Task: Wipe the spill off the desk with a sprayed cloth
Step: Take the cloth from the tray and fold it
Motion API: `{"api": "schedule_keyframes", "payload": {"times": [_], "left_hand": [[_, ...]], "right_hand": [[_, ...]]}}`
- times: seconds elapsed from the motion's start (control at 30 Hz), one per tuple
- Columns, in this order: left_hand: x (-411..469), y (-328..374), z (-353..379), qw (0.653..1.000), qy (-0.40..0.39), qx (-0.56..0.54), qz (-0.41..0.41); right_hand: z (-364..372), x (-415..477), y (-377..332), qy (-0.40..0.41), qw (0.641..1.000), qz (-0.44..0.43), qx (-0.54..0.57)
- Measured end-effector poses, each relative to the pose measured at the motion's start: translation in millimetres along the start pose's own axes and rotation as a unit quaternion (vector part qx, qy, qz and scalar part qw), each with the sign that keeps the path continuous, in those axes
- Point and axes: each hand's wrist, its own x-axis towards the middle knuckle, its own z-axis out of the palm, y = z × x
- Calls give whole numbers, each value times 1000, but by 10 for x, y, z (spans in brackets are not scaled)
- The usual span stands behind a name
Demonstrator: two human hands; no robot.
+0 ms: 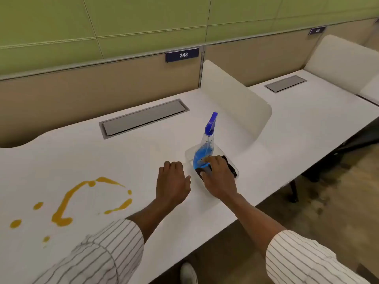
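So far nothing is wiped: the orange spill [90, 201] lies on the table [143, 152], well left of our fingers. Our right hand [217, 177] reaches, loosely open, onto the dark cloth [229, 165] beside the spray bottle [207, 144]; our left hand [172, 183] rests curled, empty.

The spill [67, 203] is an orange-yellow liquid on the white desk [143, 152] — a broken ring of streaks with a few loose drops on the side farther from the spray bottle [206, 148]. That bottle, well apart from the spill, is clear with blue liquid and a blue trigger head; it stands tilted in a shallow clear tray [190, 152]. Beside the bottle's base, in the same tray, lies the dark cloth [230, 168] — crumpled and partly hidden.
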Motion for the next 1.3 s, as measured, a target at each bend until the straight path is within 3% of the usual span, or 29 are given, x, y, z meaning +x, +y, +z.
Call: {"api": "schedule_keyframes", "payload": {"times": [0.07, 0.3, 0.63, 1.0, 1.3], "left_hand": [[79, 132, 85, 998, -20, -49, -31], [335, 454, 370, 997, -33, -58, -42], [539, 596, 528, 986, -115, -58, -108], [674, 599, 451, 972, -73, -138, -175], [371, 411, 117, 928, 25, -312, -202]], "right_hand": [[-41, 42, 126, 6, 1000, 15, -13], [-139, 177, 436, -7, 989, 99, -113], [18, 339, 522, -37, 967, 90, -234], [-112, 495, 469, 27, 976, 215, -31], [-579, 502, 234, 106, 972, 157, 136]]}}
